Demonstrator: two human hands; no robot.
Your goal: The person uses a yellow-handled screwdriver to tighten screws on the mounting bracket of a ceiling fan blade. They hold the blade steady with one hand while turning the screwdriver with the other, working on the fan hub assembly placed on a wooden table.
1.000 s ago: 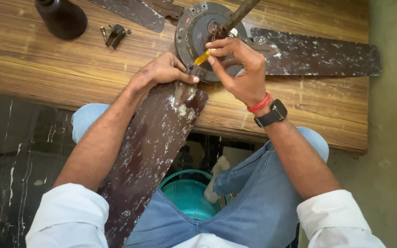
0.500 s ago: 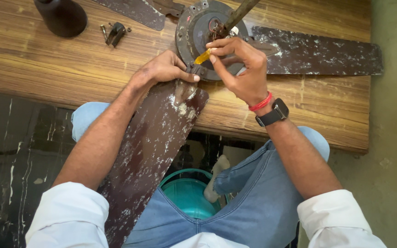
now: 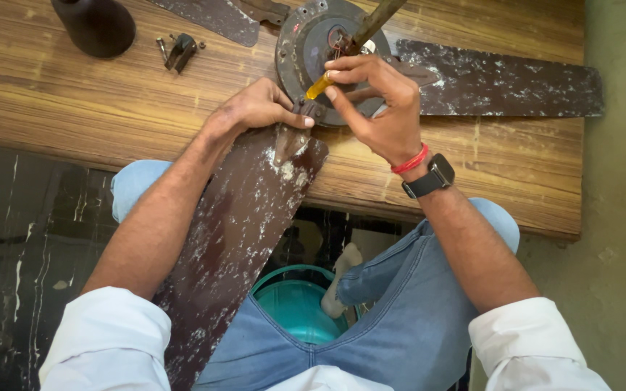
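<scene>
Hands at work on a dismantled ceiling fan lying on a wooden desk (image 3: 74, 94). Right hand (image 3: 378, 108) is closed in a pinch, thumb and fingers gripping the yellow handle of a screwdriver (image 3: 319, 86); the tool's tip, hidden by the fingers of the other hand, points down to the left at the rim of the motor hub (image 3: 313, 43). A red thread and a dark watch (image 3: 429, 177) sit on that wrist. Left hand (image 3: 259, 108) lies just left of the right one, fingers curled and pressed down on the metal bracket where the near blade (image 3: 233, 246) joins the hub; whether it grips the bracket or only steadies it cannot be told. This blade, brown with flaked white patches, runs from under the left hand toward the person, off the desk edge and over the lap. A second blade (image 3: 501, 80) extends away to the right of the right hand, flat on the desk. Part of a third blade (image 3: 219, 14) shows beyond the left hand, at the top edge. A rod (image 3: 374, 18) rises tilted from the hub centre, just above the right hand. Farther left of the left hand lie small loose metal parts (image 3: 179, 49) and a dark round-bodied object (image 3: 99, 25). Below the desk, between the knees, stands a teal bucket (image 3: 295, 304).
</scene>
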